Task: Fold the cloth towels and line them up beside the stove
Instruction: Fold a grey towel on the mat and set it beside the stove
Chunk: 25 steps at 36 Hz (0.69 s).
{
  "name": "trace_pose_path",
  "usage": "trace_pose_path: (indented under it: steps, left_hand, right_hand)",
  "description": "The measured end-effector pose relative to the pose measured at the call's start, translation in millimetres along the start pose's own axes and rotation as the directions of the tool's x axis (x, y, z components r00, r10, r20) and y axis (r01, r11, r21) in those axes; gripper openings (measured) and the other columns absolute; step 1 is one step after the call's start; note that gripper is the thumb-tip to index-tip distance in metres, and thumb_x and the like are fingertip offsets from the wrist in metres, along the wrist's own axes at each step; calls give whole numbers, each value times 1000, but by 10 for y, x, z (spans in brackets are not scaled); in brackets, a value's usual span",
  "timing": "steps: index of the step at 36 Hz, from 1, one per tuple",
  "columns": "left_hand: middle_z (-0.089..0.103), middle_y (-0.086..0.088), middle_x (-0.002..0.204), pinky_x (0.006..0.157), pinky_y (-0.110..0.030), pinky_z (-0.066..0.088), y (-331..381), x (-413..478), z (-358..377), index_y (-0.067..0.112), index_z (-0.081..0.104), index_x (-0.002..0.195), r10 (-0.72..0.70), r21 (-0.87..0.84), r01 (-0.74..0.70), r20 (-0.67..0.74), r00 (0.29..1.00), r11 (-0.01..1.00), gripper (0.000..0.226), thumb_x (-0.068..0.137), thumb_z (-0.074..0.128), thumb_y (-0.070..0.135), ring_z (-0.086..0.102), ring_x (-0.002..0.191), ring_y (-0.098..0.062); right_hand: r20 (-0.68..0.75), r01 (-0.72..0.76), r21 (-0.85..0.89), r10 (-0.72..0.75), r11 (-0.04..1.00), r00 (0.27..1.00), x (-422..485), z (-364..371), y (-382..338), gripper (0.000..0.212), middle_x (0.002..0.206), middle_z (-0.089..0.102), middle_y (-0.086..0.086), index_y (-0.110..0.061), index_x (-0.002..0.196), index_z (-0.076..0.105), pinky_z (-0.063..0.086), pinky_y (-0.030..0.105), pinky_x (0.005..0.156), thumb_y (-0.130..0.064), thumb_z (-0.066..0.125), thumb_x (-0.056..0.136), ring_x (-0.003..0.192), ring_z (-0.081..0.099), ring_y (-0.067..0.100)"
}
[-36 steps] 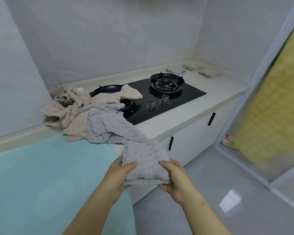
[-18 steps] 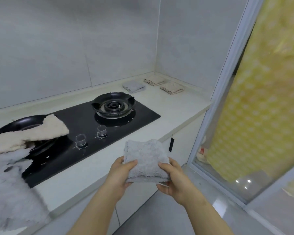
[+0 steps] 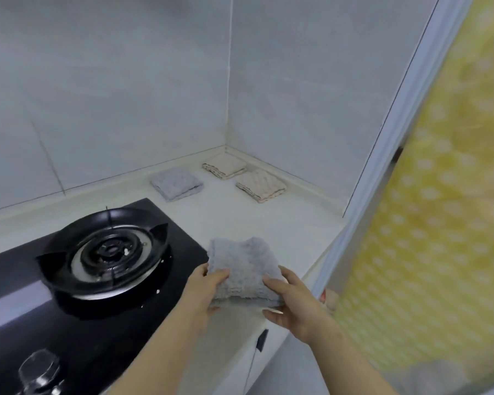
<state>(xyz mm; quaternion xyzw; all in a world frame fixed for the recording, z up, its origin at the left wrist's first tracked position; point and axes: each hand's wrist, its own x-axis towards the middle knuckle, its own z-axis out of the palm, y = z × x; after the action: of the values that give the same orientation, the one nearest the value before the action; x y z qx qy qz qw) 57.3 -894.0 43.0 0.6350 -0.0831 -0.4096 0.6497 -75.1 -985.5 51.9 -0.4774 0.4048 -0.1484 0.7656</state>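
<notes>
A folded grey towel (image 3: 244, 266) is held over the white counter (image 3: 283, 223), just right of the black stove (image 3: 160, 269). My left hand (image 3: 204, 292) grips its left edge, thumb on top. My right hand (image 3: 293, 303) grips its right edge the same way. Three folded towels lie at the counter's back corner: a grey one (image 3: 176, 183) nearest the stove, a beige one (image 3: 225, 166) against the wall, and a second beige one (image 3: 261, 186) in front of that.
A black burner ring (image 3: 106, 252) sits on the stove, with a control knob (image 3: 39, 369) at the lower left. White tiled walls enclose the counter's back and right. A yellow dotted curtain (image 3: 439, 223) hangs behind a white frame on the right.
The view has swung right, away from the unfolded towel pile. Both hands have carried the folded grey towel past the stove's front to the counter on its right.
</notes>
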Motion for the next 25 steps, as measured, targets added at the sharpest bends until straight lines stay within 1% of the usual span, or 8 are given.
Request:
trace_pose_path:
  steps: [2, 8, 11, 13, 15, 18, 22, 25]
  left_hand:
    - [65, -14, 104, 72, -42, 53, 107, 282, 65, 9, 54, 116, -22, 0, 22, -3, 1000, 1000, 27, 90, 57, 14, 64, 87, -31]
    - [67, -12, 99, 52, -28, 52, 305, 884, 171, 9, 55, 115, -101, -135, 98, -14, 995, 986, 23, 91, 53, 9, 65, 80, -24]
    - [67, -12, 100, 62, -32, 52, 342, 1210, 161, 8, 55, 117, -128, -196, 113, -65, 990, 974, 25, 93, 51, 9, 64, 84, -25]
    - [67, -12, 100, 68, -34, 52, 365, 1401, 165, 7, 55, 118, -134, -223, 109, -102, 986, 969, 26, 93, 49, 8, 64, 87, -26]
    - [67, -12, 97, 61, -31, 55, 405, 1567, 180, 6, 55, 116, -130, -246, 92, -140, 982, 965, 23, 94, 47, 5, 64, 84, -25]
    - [66, -13, 95, 50, -26, 55, 469, 1778, 201, 5, 54, 114, -137, -272, 73, -223, 965, 960, 22, 94, 44, 2, 64, 79, -25]
    - [67, -15, 97, 60, -32, 54, 497, 2023, 221, 5, 53, 118, -136, -275, 40, -340, 930, 961, 27, 92, 45, 1, 65, 79, -28]
    - [65, -14, 97, 57, -30, 52, 545, 2147, 254, 7, 50, 118, -117, -272, -4, -427, 897, 962, 27, 92, 46, -1, 65, 78, -27]
  right_hand:
    - [11, -8, 14, 8, 1000, 1000, 249, -25, -139, 36, 104, 63, 3, -27, 123, 49, 49, 29, 63, -16, 58, 90, 85, 62, 21]
    - [22, -59, 107, 57, 993, 998, 939, -47, -417, 42, 109, 60, 8, -24, 125, 44, 52, 30, 64, -4, 55, 90, 83, 61, 22]
    - [42, -74, 107, 70, 992, 997, 1339, -20, -535, 46, 119, 56, 13, -21, 130, 42, 51, 30, 63, -2, 55, 90, 85, 60, 23]
    - [56, -79, 94, 74, 992, 996, 1604, 16, -616, 46, 111, 57, 12, -19, 130, 41, 50, 30, 62, 0, 53, 90, 84, 59, 23]
    - [78, -90, 91, 83, 992, 994, 1867, 58, -695, 46, 100, 58, 9, -17, 130, 41, 49, 30, 63, 3, 52, 90, 83, 58, 22]
    - [111, -113, 38, 109, 993, 988, 2228, 101, -796, 45, 97, 59, 7, -13, 131, 42, 49, 29, 63, 4, 51, 91, 82, 59, 20]
    - [169, -145, -90, 159, 985, 973, 2600, 144, -939, 46, 104, 57, 6, -15, 132, 42, 49, 27, 67, 0, 54, 90, 82, 57, 15]
    - [185, -147, -146, 173, 978, 967, 2812, 191, -1025, 46, 104, 55, 0, -20, 129, 44, 47, 27, 67, -3, 57, 88, 82, 55, 11]
